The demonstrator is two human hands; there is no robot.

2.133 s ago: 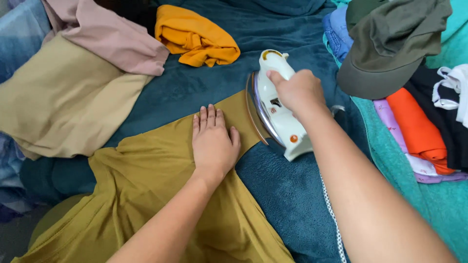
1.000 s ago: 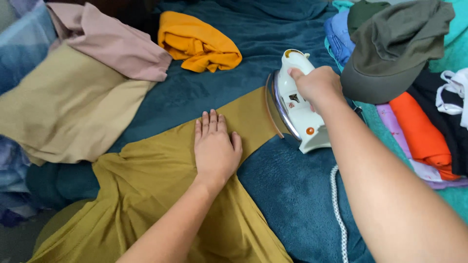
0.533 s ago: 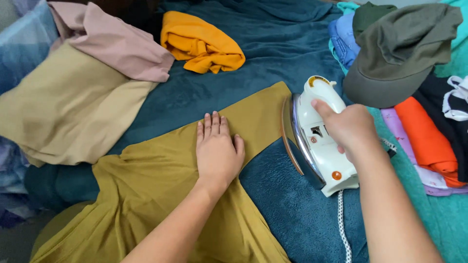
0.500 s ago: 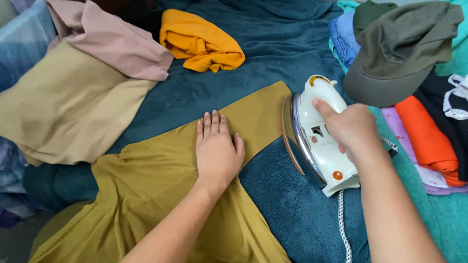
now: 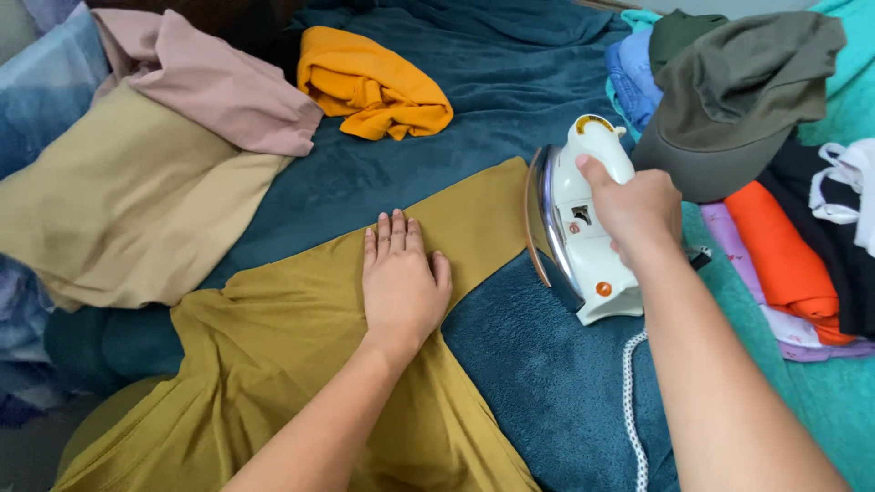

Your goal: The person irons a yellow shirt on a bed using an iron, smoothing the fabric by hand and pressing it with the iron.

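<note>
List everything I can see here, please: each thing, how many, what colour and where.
garment: one, mustard-olive, spread at centre and lower left
iron: one, white with metal soleplate, tilted on its side at the garment's right edge
iron cord: one, white braided, running down at lower right
blanket: one, dark teal, under everything
orange top: one, crumpled, top centre
tan cloth: one, left
pink cloth: one, upper left
cap: one, olive green, top right, on the pile
folded clothes: a pile, orange, black, lilac, white, blue, right edge
left hand: flat on the garment
right hand: gripping the iron's handle
</note>
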